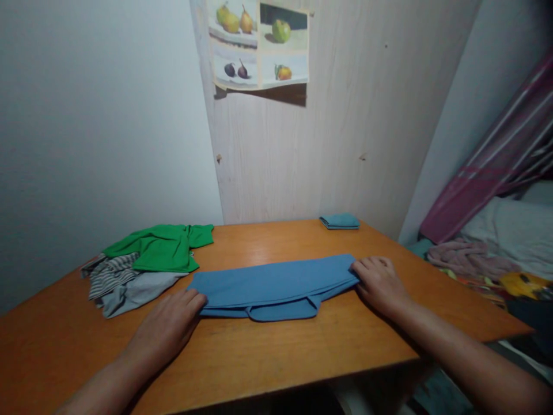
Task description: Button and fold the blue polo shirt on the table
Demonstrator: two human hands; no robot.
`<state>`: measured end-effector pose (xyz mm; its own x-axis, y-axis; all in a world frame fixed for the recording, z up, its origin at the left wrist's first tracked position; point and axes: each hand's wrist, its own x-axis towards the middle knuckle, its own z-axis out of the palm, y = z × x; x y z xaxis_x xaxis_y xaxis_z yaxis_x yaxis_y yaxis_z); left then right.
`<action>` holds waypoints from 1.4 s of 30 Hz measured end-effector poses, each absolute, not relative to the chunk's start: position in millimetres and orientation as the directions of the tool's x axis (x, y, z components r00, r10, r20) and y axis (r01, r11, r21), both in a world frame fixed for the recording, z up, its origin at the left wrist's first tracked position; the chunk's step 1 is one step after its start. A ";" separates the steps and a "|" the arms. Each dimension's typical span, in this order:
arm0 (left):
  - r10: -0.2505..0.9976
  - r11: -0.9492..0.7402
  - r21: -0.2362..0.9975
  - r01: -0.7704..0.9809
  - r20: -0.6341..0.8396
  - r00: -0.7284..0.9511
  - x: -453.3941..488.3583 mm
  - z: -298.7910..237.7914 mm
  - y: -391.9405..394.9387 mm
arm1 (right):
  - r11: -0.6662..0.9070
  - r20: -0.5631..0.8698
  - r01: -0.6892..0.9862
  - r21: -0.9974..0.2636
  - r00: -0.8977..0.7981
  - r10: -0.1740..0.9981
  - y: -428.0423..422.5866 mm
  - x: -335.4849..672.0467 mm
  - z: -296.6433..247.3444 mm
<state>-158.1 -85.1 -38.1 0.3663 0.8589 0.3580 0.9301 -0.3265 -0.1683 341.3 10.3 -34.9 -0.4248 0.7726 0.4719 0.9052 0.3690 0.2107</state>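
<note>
A blue garment [276, 282], probably a shirt, lies folded into a long strip across the wooden table [276, 357]. Its neckline edge shows along the near side. My left hand [173, 320] grips the strip's left end, fingers closed over the cloth near the front corner. At the opposite end, my right hand [380, 282] pinches the right edge, with the fingertips curled on the fabric. Both palms rest low, close to the tabletop. The thumbs are mostly hidden.
On the left lie a green shirt [164, 245], a striped garment [114, 274] and a grey garment [142, 291], loosely heaped. A small folded teal cloth [340, 221] sits at the back right. Behind stands a wall with a fruit poster [259, 43]; bedding [510, 230] is at right.
</note>
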 end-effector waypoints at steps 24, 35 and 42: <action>0.937 -0.275 0.085 0.958 0.247 0.247 -167.4 -27.4 -83.4 | 0.296 0.403 0.948 -0.119 -0.226 0.887 -6.5 385.3 -43.4; 0.943 -0.301 0.253 0.920 0.225 0.246 -138.4 -10.4 -91.8 | 0.523 0.383 0.838 -0.153 -0.438 0.814 -6.2 362.4 -35.7; 0.913 -0.376 0.272 0.886 0.272 0.304 -99.3 -17.9 -83.7 | 0.569 0.293 0.804 -0.173 -0.510 0.809 -9.3 333.3 -38.3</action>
<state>-99.3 -83.7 -17.9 0.3037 0.9132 0.2716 0.8860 -0.3755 0.2721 333.3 -9.3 -38.3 -0.5098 0.8087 0.2934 0.8036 0.5694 -0.1732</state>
